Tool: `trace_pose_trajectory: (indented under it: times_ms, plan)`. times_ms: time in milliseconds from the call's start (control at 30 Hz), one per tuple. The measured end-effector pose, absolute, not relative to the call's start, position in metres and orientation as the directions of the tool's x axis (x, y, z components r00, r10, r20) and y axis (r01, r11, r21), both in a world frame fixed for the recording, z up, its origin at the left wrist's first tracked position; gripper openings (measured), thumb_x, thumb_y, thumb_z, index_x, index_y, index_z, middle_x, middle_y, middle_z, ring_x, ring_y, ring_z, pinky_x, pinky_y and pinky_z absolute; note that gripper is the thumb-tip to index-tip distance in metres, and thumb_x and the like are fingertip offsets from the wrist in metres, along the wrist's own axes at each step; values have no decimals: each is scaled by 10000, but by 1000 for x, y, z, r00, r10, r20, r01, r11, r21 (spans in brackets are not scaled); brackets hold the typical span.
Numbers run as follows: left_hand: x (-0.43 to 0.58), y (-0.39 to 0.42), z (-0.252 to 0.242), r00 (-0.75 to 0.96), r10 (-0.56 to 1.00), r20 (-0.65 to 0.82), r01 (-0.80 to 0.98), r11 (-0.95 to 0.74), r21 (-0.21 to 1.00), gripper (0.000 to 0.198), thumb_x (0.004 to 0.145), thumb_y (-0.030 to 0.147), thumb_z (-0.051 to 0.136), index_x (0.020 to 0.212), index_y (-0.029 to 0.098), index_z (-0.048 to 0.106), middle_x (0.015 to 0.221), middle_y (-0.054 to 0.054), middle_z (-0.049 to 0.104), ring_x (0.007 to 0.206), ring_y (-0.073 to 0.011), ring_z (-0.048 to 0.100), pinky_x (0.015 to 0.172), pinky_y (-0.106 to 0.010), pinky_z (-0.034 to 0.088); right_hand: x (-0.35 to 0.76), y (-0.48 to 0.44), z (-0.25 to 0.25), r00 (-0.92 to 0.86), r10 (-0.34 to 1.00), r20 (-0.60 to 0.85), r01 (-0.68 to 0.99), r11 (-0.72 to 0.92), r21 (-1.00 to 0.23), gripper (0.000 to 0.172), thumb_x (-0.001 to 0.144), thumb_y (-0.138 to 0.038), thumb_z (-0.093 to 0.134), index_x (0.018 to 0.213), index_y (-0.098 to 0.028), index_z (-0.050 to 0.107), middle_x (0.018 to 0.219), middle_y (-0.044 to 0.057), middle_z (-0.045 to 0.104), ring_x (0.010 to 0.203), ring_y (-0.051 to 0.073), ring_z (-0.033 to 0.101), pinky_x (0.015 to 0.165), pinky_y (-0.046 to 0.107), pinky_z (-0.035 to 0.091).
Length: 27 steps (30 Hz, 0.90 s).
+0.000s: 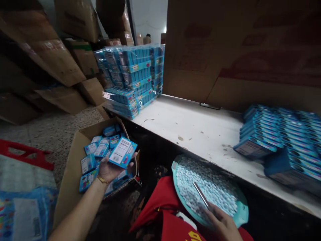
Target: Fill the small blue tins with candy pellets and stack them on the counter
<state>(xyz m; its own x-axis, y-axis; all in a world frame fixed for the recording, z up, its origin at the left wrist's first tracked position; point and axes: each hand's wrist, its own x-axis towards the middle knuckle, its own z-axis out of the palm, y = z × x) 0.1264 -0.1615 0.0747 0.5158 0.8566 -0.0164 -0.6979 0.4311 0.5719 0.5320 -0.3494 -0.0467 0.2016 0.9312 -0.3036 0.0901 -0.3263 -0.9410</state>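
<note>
Presumably light, stiff but crushable, the blue rectangular cardboard box (122,152) your left hand (110,170) holds in its fingers over the open brown carton (65,177) suits an edge grip, while your right hand (221,219) grips a silver metallic rod (201,194).

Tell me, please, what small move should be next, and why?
Perhaps lower the blue printed rectangular box into the brown open cardboard carton: the left hand holds it above similar loose blue boxes there, while the right hand holds a slim silvery rod at the round turquoise basin.
</note>
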Motion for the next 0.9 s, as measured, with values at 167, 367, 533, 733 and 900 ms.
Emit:
trace_pose_trajectory:
  times_ms: [167,367,533,733,900]
  plan:
    - [210,-176,60,772,628,-100,-506,701,503,628,669,320,475,1263,172,337,1184,-128,524,1143,-342,405,923,-554,282,492,-323,13,332,847,-415,-113,-402,-909,180,635,-371,608,762,-244,594,552,3,548,396,142,463,365,286,352]
    - [300,-202,52,834,469,-289,-229,773,592,450,725,246,480,1170,194,438,1164,-109,534,1058,-283,499,893,-458,366,480,-295,52,259,942,-213,-188,-168,-968,492,579,-318,651,1046,-224,530,915,3,583,541,89,510,465,226,414]
    - [322,-199,49,792,482,-375,63,547,835,542,594,219,664,1111,204,503,1045,-75,606,936,-253,571,832,-383,426,500,-301,48,245,959,-141,58,-160,-985,371,631,-356,624,958,-184,592,809,6,608,720,144,541,637,258,437]
    - [345,-190,41,816,456,-356,231,307,923,465,531,201,715,978,150,598,909,-65,661,839,-234,605,791,-350,457,520,-304,59,199,980,15,451,-78,-889,327,693,-349,576,996,-228,605,898,16,609,816,148,535,743,260,400]
    - [353,-178,17,686,537,-491,85,611,787,346,628,263,659,941,134,586,900,-86,658,774,-207,624,750,-385,488,581,-344,40,362,903,-230,598,-414,-686,315,816,-299,361,1011,-220,597,853,31,633,759,156,563,672,251,401]
